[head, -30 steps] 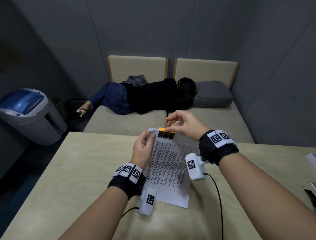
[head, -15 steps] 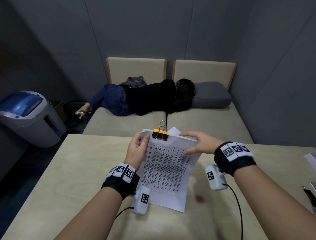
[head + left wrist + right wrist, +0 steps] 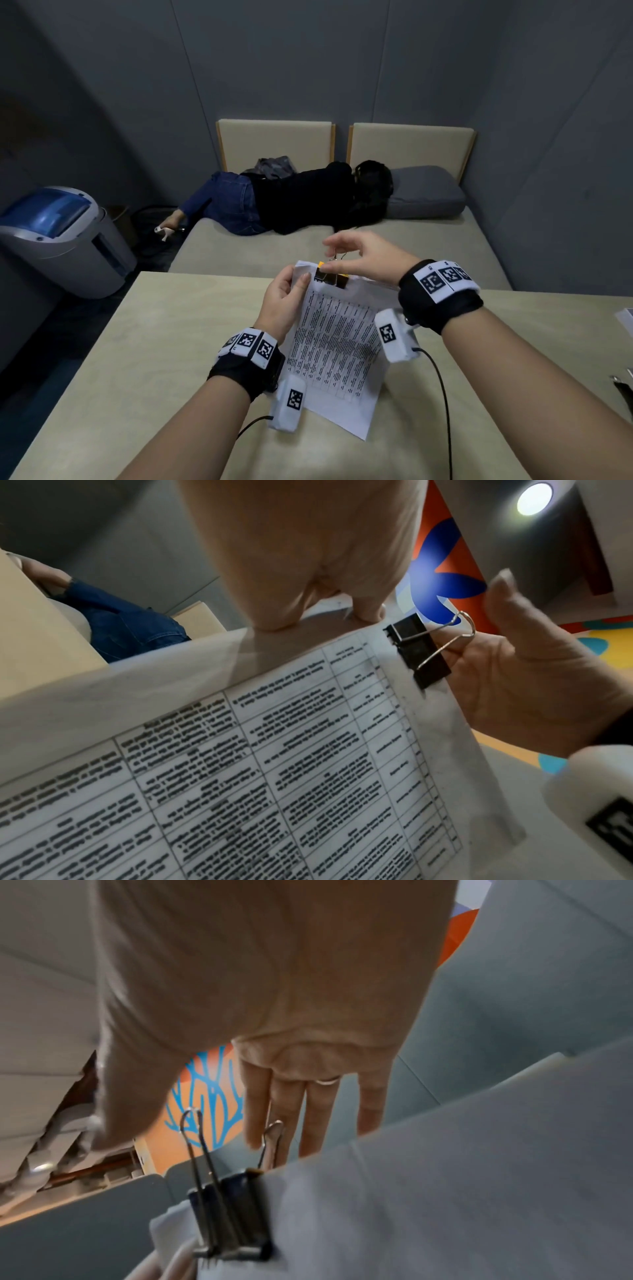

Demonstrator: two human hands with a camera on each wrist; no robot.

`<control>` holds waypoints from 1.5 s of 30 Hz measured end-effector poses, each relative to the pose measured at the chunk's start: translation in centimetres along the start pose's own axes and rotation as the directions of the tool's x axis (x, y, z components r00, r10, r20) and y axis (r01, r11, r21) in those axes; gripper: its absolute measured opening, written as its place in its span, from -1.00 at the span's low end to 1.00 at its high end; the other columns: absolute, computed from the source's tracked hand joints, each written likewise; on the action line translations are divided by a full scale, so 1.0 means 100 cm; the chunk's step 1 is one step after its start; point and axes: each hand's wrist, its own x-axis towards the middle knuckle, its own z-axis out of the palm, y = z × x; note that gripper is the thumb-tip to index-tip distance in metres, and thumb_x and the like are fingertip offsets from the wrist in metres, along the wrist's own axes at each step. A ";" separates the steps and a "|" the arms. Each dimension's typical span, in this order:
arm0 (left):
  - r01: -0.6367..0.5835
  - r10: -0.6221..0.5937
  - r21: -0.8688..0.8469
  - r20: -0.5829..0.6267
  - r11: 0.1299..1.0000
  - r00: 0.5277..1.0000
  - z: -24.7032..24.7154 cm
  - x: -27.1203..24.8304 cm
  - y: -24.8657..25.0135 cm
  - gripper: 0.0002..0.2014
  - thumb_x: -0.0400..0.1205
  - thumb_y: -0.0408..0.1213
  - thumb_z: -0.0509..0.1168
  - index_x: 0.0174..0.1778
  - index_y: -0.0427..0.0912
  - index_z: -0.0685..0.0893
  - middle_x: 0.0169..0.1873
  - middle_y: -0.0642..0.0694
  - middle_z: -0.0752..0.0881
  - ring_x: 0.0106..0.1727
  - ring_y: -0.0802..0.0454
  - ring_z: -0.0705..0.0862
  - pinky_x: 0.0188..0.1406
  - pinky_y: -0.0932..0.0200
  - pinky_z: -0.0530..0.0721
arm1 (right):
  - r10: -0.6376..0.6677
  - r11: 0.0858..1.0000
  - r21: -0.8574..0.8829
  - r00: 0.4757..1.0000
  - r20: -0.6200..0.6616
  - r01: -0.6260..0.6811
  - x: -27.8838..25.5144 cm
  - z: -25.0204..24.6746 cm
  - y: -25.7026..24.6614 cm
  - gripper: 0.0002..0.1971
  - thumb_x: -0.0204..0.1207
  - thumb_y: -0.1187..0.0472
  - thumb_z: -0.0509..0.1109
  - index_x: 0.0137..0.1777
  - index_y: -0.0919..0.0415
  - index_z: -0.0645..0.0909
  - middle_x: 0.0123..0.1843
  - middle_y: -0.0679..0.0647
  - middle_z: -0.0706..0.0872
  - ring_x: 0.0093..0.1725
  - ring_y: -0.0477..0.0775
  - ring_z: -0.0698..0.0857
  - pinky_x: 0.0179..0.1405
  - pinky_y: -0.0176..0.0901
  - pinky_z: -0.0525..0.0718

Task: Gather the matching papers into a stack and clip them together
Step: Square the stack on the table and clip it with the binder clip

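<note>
A stack of white papers (image 3: 335, 342) printed with a table stands tilted on the table, its lower edge resting on the top. A black binder clip (image 3: 331, 280) clamps the stack's top edge, with its wire handles standing up. My left hand (image 3: 294, 284) grips the top left corner, thumb on the printed face. My right hand (image 3: 334, 255) hovers over the clip with its fingers fairly straight. In the right wrist view the index fingertip (image 3: 255, 1139) touches one handle, above the clip (image 3: 232, 1218). The left wrist view shows the clip (image 3: 419, 653) against my right palm.
The beige table (image 3: 137, 377) runs wide on both sides of the papers. Small objects lie at its right edge (image 3: 627, 322). Behind it, a person (image 3: 301, 202) lies on a bench beside a grey pillow (image 3: 424, 192). A grey and blue bin (image 3: 58, 236) stands on the floor, left.
My right hand has left the papers' right edge and come back up to the clip's handles. The left hand keeps its hold on the corner.
</note>
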 end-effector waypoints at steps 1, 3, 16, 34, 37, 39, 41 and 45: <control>-0.008 0.008 0.004 0.001 1.000 1.000 0.001 0.000 0.000 -0.86 0.72 -0.32 0.20 0.05 -0.23 0.66 -0.18 -0.14 0.75 -0.17 0.02 0.72 -0.22 0.18 0.70 | 0.017 0.999 0.031 1.000 0.004 -0.018 0.004 0.001 0.000 -0.44 0.34 -0.01 0.60 0.33 0.09 0.58 0.15 -0.04 0.75 0.22 -0.17 0.67 0.24 -0.40 0.53; -0.012 0.012 0.003 -0.006 1.000 1.000 0.001 -0.002 0.001 -0.87 0.72 -0.34 0.20 0.02 -0.20 0.66 -0.20 -0.11 0.75 -0.19 0.06 0.72 -0.23 0.21 0.70 | 0.073 0.990 0.116 0.997 0.026 -0.076 0.007 -0.001 0.002 -0.41 0.30 0.07 0.64 0.32 0.17 0.57 0.02 -0.03 0.79 0.09 -0.17 0.75 0.13 -0.44 0.61; -0.008 0.008 0.006 -0.067 1.000 0.998 -0.006 0.002 0.002 -0.80 0.73 -0.27 0.21 0.15 -0.29 0.64 -0.10 -0.29 0.75 -0.12 -0.11 0.73 -0.13 0.03 0.72 | 0.009 0.973 0.228 0.989 -0.146 0.025 0.013 0.019 0.011 -0.63 0.14 -0.04 0.70 -0.14 0.06 0.68 -0.06 0.09 0.82 -0.02 0.05 0.79 0.13 -0.14 0.71; -0.050 0.051 0.015 -0.039 0.999 0.998 -0.009 -0.002 0.006 -0.86 0.72 -0.35 0.20 0.04 -0.24 0.66 -0.20 -0.07 0.76 -0.23 0.20 0.73 -0.29 0.34 0.68 | 0.066 0.942 0.336 0.983 -0.170 -0.006 0.018 -0.004 0.021 -0.46 0.74 0.21 0.06 -0.56 0.21 0.37 -0.03 0.27 0.81 -0.01 -0.14 0.75 0.40 -0.18 0.43; -0.047 0.047 0.018 -0.031 0.999 0.998 -0.008 -0.001 0.006 -0.87 0.71 -0.35 0.20 0.04 -0.25 0.66 -0.21 -0.07 0.76 -0.24 0.19 0.73 -0.30 0.33 0.68 | 0.095 0.969 0.235 0.992 -0.076 -0.075 0.015 0.007 0.029 -0.41 0.65 -0.13 0.09 -0.54 0.13 0.58 -0.25 -0.01 0.79 -0.02 -0.01 0.74 0.46 0.08 0.45; -0.051 0.052 0.032 -0.042 0.998 0.998 -0.009 -0.002 0.003 -0.87 0.71 -0.34 0.21 0.01 -0.21 0.67 -0.21 -0.06 0.76 -0.22 0.18 0.72 -0.27 0.33 0.68 | 0.119 0.984 0.135 0.992 -0.040 -0.112 0.008 0.007 0.027 -0.33 0.41 -0.48 0.03 -0.42 0.07 0.66 -0.28 -0.09 0.71 -0.07 0.02 0.70 0.29 0.03 0.55; -0.051 0.054 0.050 -0.055 0.997 0.997 -0.011 -0.001 -0.001 -0.87 0.71 -0.33 0.21 0.00 -0.19 0.68 -0.19 -0.07 0.75 -0.19 0.16 0.70 -0.25 0.32 0.67 | 0.150 0.989 0.018 0.988 -0.027 -0.149 -0.001 0.006 0.024 -0.32 0.30 -0.57 0.13 -0.24 0.09 0.61 -0.26 -0.04 0.65 -0.16 0.03 0.64 -0.03 -0.14 0.55; -0.027 0.031 0.074 -0.055 0.997 0.998 -0.013 0.001 -0.005 -0.88 0.70 -0.31 0.22 -0.01 -0.20 0.67 -0.19 -0.08 0.75 -0.18 0.11 0.70 -0.24 0.27 0.68 | 0.222 0.963 -0.166 0.974 0.046 -0.212 -0.014 0.009 0.030 -0.39 0.19 -0.25 0.60 0.07 0.05 0.43 -0.09 -0.01 0.70 -0.20 -0.03 0.62 -0.11 -0.08 0.60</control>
